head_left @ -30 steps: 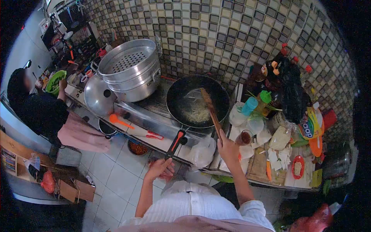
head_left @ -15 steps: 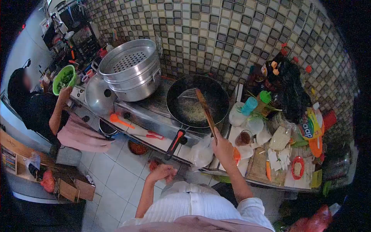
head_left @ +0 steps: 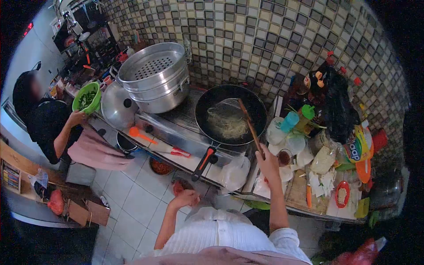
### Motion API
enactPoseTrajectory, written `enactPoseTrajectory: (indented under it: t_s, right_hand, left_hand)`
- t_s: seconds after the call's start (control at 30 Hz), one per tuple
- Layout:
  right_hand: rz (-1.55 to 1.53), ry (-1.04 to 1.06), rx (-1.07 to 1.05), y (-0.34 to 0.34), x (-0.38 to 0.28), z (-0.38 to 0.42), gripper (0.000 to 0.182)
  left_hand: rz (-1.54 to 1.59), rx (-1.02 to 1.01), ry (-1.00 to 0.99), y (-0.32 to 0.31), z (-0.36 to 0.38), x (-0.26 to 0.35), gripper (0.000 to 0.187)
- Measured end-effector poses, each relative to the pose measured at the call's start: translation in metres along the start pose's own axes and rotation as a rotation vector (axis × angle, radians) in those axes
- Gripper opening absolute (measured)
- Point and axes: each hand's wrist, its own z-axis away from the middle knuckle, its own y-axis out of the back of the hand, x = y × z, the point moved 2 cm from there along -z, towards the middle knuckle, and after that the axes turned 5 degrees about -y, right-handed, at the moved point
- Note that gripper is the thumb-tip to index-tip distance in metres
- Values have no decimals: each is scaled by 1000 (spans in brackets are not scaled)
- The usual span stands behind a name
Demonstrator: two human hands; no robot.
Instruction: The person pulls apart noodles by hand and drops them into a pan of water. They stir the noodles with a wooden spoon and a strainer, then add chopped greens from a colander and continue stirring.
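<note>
My right hand [head_left: 269,163] is wrapped round the handle of a wooden spatula [head_left: 250,122], which slants into a black wok [head_left: 257,97] on the stove. Pale shredded strands [head_left: 234,129] lie in the bottom of the wok, beside the spatula's tip. The wok's black and red handle [head_left: 204,163] points toward me, untouched. Low in front of my waist, my left hand [head_left: 185,199] hangs with fingers loosely bent and apart, holding nothing. Behind it on the floor is a dark red item [head_left: 179,187] that I cannot make out.
A large aluminium steamer [head_left: 154,81] and its lid [head_left: 118,108] stand left of the wok. Jars, bottles and a cutting board [head_left: 295,187] crowd the right counter. At left, a person [head_left: 51,121] holds a green basket of leaves [head_left: 87,98]. An orange spoon [head_left: 141,134] lies on the front ledge.
The spatula and my right hand have shifted right, and the strands are spread wider in the wok. The co-worker's basket has moved right and down. My left hand has lowered its fingers slightly.
</note>
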Motion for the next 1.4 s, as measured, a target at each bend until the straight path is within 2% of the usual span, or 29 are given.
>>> enactPoseTrajectory:
  t_s: [0.1, 0.2, 0.27, 0.4, 0.5, 0.6, 0.67, 0.7, 0.77, 0.83, 0.93, 1.1, 1.17, 1.27, 1.33, 1.4]
  right_hand:
    - [14, -54, -3, -5, -8, 2, 42]
    - [29, -42, -15, -3, -23, 15, 42]
    - [15, -31, -49, 0, -29, 17, 42]
    - [-3, -57, -10, -5, -32, 18, 40]
    - [37, -37, 11, -12, -32, 20, 41]
    - [64, -18, 17, -12, -32, 25, 43]
    - [94, -20, 29, -13, -32, 26, 46]
    - [154, -38, 31, -14, -31, 26, 50]
    - [216, -58, 33, -18, -30, 23, 55]
    - [254, -147, 23, -24, -27, 19, 58]
    - [197, -98, 87, -39, -14, 17, 57]
    - [106, -46, 55, -60, 8, 18, 57]
    - [85, -12, 48, -64, 14, 21, 57]
    - [41, 41, 12, -54, 3, 27, 54]
    - [54, 45, 95, -46, -1, 25, 54]
    - [77, -1, 53, -34, -8, 18, 52]
  left_hand:
    - [49, 7, -42, 4, 4, 9, 33]
    - [-80, 24, -51, 8, 4, 11, 35]
    - [-26, 69, 19, 7, 3, 10, 38]
    - [-104, 92, 1, 5, 7, 11, 39]
    - [-144, 60, -36, 5, 6, 5, 39]
    - [-49, 22, -22, 0, 9, 4, 39]
    - [-145, 18, -41, -3, 8, -3, 40]
    - [-144, 16, -40, -3, 7, -5, 40]
    - [-249, -127, -5, -8, 6, -9, 43]
    - [-256, -123, -27, -14, 7, -15, 44]
    - [-249, -111, -38, -25, 13, -9, 44]
    - [-245, -53, -71, -33, 20, -22, 41]
    - [-137, -57, -61, -37, 28, -15, 37]
    - [-214, 13, 8, -37, 29, -29, 34]
    - [-216, 0, -8, -38, 32, -27, 33]
    - [-223, -10, -25, -37, 34, -30, 33]
